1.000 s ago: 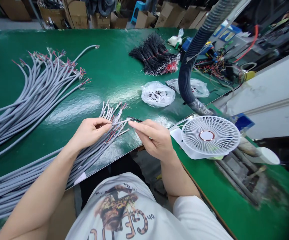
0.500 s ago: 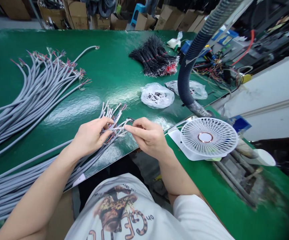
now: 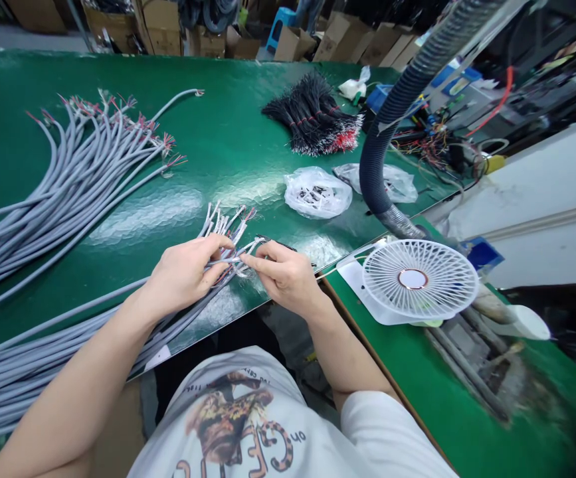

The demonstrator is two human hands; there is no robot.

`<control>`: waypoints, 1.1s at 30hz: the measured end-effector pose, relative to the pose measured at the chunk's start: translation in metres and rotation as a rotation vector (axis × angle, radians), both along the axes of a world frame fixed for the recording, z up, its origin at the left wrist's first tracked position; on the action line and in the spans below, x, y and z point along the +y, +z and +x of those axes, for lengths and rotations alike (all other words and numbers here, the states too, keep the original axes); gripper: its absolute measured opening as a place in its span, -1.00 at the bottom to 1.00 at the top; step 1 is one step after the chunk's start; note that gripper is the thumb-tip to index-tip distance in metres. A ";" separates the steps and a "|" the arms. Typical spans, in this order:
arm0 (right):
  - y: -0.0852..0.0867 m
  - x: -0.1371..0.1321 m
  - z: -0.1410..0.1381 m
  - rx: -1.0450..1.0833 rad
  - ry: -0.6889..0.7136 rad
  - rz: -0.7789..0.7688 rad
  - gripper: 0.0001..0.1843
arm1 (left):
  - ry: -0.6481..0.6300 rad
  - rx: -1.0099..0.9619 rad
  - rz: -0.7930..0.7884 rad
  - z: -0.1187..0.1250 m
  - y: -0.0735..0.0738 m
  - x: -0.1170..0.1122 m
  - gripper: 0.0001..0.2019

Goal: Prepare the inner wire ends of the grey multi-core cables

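Observation:
My left hand (image 3: 185,269) is closed around a grey cable (image 3: 131,287) close to its stripped end. Just to its right, my right hand (image 3: 288,277) pinches the same cable's end between thumb and forefinger; the exact contact is partly covered by the fingers. Under and beside both hands lie the stripped ends (image 3: 235,222) of other cables, with thin white and reddish wires showing. Their grey sheaths form a bundle (image 3: 43,378) running to the lower left under my left forearm. Something thin and dark (image 3: 268,240) lies behind my right fingers, too covered to name.
A second bundle of grey cables (image 3: 93,159) lies at the left on the green table (image 3: 228,133). Black wires (image 3: 315,116) are heaped farther back, near a plastic bag (image 3: 317,192). A black flexible hose (image 3: 373,159) hangs at the right, above a white fan (image 3: 420,282).
My right hand has shifted slightly left, closer to my left hand, along the cable. My left hand keeps its hold. The whole view has moved a little.

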State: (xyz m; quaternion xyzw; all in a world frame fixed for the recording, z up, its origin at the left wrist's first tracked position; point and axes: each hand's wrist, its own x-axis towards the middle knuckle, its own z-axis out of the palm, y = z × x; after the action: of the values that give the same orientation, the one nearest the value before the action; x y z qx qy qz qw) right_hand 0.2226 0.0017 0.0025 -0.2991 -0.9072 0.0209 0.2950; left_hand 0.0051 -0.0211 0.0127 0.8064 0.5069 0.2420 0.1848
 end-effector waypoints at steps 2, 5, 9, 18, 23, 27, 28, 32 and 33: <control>-0.002 0.001 0.000 0.004 0.007 -0.017 -0.66 | 0.000 -0.006 -0.008 0.000 0.000 0.000 -0.78; -0.004 0.003 0.002 0.022 0.027 -0.042 -0.66 | 0.002 -0.022 -0.037 -0.001 0.000 0.000 -0.78; -0.009 0.009 0.004 0.091 0.096 -0.070 -0.69 | -0.014 -0.058 -0.090 -0.002 0.000 0.001 -0.77; -0.014 0.015 0.001 0.180 0.167 -0.031 -0.71 | 0.003 -0.108 -0.124 -0.002 0.000 0.002 -0.76; -0.015 0.012 -0.004 0.157 0.120 0.011 -0.74 | 0.017 -0.081 -0.102 -0.002 0.002 0.002 -0.75; -0.021 0.012 -0.008 0.224 0.116 -0.074 -0.74 | 0.013 -0.099 -0.086 -0.003 0.002 0.003 -0.75; -0.023 0.012 -0.008 0.252 0.125 -0.099 -0.74 | 0.009 -0.108 -0.079 -0.003 0.002 0.003 -0.76; -0.028 0.014 -0.009 0.356 0.167 -0.170 -0.76 | 0.002 -0.129 -0.058 -0.005 0.002 0.004 -0.83; -0.028 0.014 -0.010 0.378 0.177 -0.189 -0.76 | 0.005 -0.127 -0.059 -0.005 0.002 0.004 -0.86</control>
State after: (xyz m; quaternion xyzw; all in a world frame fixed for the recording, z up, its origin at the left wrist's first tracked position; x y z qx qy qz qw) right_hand 0.2130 0.0157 -0.0256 -0.2356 -0.8524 0.1873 0.4275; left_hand 0.0001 -0.0172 0.0151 0.7824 0.5030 0.2782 0.2397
